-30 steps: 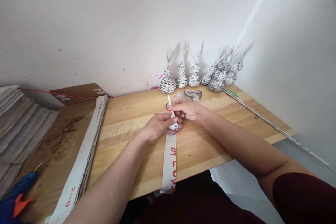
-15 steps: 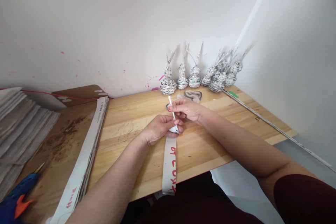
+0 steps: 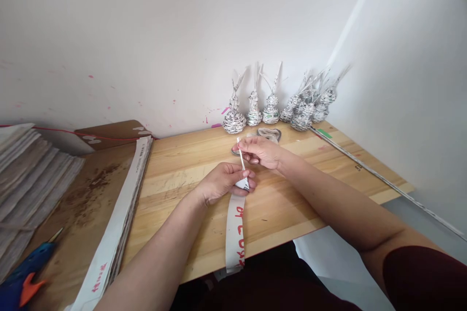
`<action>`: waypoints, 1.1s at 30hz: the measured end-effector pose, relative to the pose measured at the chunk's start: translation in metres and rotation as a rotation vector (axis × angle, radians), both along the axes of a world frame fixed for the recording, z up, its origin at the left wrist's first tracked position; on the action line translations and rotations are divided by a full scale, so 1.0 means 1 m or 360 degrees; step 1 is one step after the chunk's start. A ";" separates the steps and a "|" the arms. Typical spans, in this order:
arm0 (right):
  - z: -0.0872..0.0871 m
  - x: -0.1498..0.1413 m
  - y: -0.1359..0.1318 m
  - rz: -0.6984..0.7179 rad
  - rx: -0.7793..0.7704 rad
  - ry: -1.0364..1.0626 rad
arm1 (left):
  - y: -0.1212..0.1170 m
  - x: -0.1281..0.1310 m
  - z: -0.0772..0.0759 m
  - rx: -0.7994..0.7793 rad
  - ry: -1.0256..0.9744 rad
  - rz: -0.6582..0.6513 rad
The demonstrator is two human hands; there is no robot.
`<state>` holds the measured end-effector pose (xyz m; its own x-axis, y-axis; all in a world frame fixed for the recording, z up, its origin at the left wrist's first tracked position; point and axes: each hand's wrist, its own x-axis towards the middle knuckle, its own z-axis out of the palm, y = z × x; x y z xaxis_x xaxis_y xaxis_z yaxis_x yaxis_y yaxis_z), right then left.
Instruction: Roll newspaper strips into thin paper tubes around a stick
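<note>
A white paper strip (image 3: 235,233) with red handwriting runs from my hands toward the table's front edge, where its end hangs over. Its far end is rolled into a thin tube. My left hand (image 3: 228,180) is closed around the strip where it turns into the tube, thumb on top. Just beyond it, my right hand (image 3: 260,151) pinches the upper part of the tube between thumb and fingertips. The tube's tip pokes up past the right fingers. A grey-edged, pale coiled piece (image 3: 269,134) lies behind my right hand, partly covered.
Several woven paper gourd shapes (image 3: 234,119) stand along the wall. A long paper rod (image 3: 365,165) lies across the table's right side. To the left are a stack of paper strips (image 3: 120,209), paper bundles (image 3: 40,180) and a blue-and-orange glue gun (image 3: 32,262).
My right fingers have moved slightly toward the tube's tip, so less of it shows above them. My left hand keeps its hold on the strip. The view has shifted slightly.
</note>
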<state>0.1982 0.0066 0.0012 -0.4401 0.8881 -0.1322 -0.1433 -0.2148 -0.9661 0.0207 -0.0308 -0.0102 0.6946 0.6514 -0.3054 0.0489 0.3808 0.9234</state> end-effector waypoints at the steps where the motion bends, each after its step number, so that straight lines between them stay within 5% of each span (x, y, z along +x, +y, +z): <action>1: 0.000 0.000 0.000 0.0031 0.0002 0.0009 | 0.000 0.000 0.000 0.0002 -0.0001 -0.0001; 8: 0.002 0.000 0.000 -0.0142 0.0012 0.0003 | -0.001 0.001 0.002 0.0012 0.0048 0.0014; 13: 0.004 0.003 0.000 0.0049 -0.0009 0.0068 | 0.000 0.000 0.001 0.0026 0.0016 0.0008; 19: 0.004 0.000 -0.002 -0.0166 0.0046 -0.0052 | -0.001 0.000 0.002 0.0024 0.0035 -0.0016; 25: 0.006 0.003 -0.001 0.0065 0.0034 -0.0031 | -0.001 -0.001 0.002 0.0012 -0.0005 0.0019; 33: 0.003 0.005 0.002 -0.0050 0.0009 0.0053 | 0.000 0.000 -0.003 -0.0034 -0.0035 -0.0013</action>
